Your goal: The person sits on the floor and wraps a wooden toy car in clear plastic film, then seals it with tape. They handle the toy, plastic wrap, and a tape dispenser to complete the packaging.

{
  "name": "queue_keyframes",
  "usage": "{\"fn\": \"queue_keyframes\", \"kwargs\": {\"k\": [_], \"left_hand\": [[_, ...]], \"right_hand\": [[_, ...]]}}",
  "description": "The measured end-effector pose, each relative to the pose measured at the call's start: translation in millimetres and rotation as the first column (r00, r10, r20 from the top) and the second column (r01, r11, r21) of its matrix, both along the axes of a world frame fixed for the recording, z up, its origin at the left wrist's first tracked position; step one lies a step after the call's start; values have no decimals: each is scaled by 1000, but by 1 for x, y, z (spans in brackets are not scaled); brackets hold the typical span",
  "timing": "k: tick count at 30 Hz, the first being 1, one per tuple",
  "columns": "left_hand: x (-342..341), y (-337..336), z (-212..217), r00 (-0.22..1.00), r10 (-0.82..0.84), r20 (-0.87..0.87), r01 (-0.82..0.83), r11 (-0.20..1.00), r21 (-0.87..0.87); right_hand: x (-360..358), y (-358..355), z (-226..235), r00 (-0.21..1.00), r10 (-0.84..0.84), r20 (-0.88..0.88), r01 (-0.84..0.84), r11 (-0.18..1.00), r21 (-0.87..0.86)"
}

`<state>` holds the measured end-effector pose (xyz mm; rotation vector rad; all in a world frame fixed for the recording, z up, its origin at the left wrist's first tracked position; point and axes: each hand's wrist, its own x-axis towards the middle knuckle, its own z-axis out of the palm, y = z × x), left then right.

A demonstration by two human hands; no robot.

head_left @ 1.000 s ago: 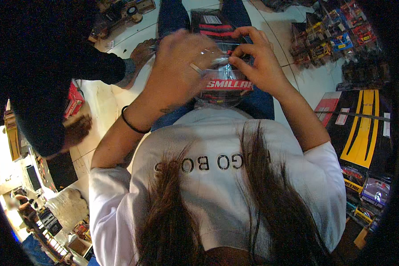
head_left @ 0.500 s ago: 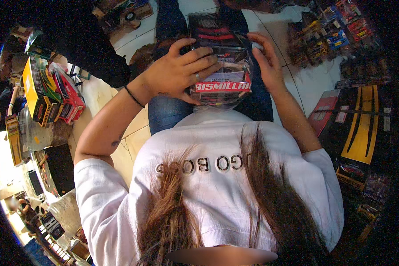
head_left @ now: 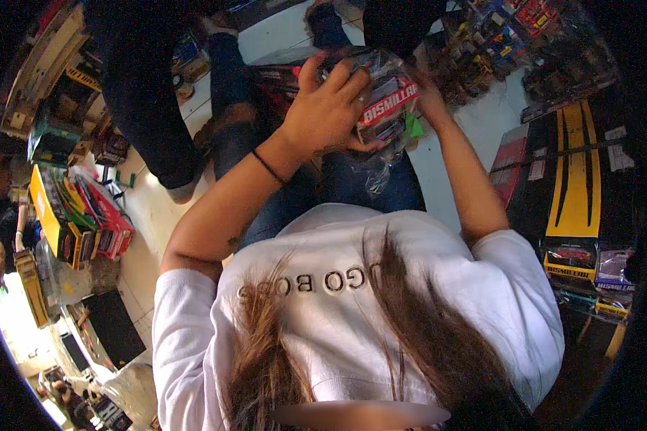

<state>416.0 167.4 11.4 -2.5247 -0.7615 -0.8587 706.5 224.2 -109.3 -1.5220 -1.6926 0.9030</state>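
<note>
Over my lap I hold a clear plastic-wrapped package (head_left: 389, 100), bulky and dark, with a red band bearing white lettering. It is tilted, and a loose tail of crinkled plastic hangs from its lower end. My left hand (head_left: 331, 108) is closed over its left side, the fingers spread on the wrap and the thumb under the band. My right hand (head_left: 433, 106) is at its right side, with the fingertips hidden behind the package. A small bright green patch shows between the package and my right wrist. Farther left, more dark and red wrapped stuff lies past my left fingers.
Yellow, green and red boxes (head_left: 72, 215) stand on the left. Flat black-and-yellow packages (head_left: 574, 172) are stacked at the right. Several colourful packets (head_left: 510, 29) lie at the far right. Another person's dark trouser leg (head_left: 151, 93) stands on the pale tiled floor at left.
The package has moved to the right and turned, its red band now slanting upward to the right. Both hands have gone along with it. My view has shifted, showing more of the person at left.
</note>
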Motion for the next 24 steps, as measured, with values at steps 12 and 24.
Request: {"fn": "queue_keyframes", "kwargs": {"k": [12, 24], "left_hand": [[-7, -13, -6, 999, 26, -21, -27, 997, -65], [-6, -9, -12, 997, 61, -53, -58, 997, 58]], "right_hand": [[-1, -43, -63, 686, -11, 728, -68, 995, 79], [-19, -110, 212, 894, -174, -414, 281, 936, 212]]}}
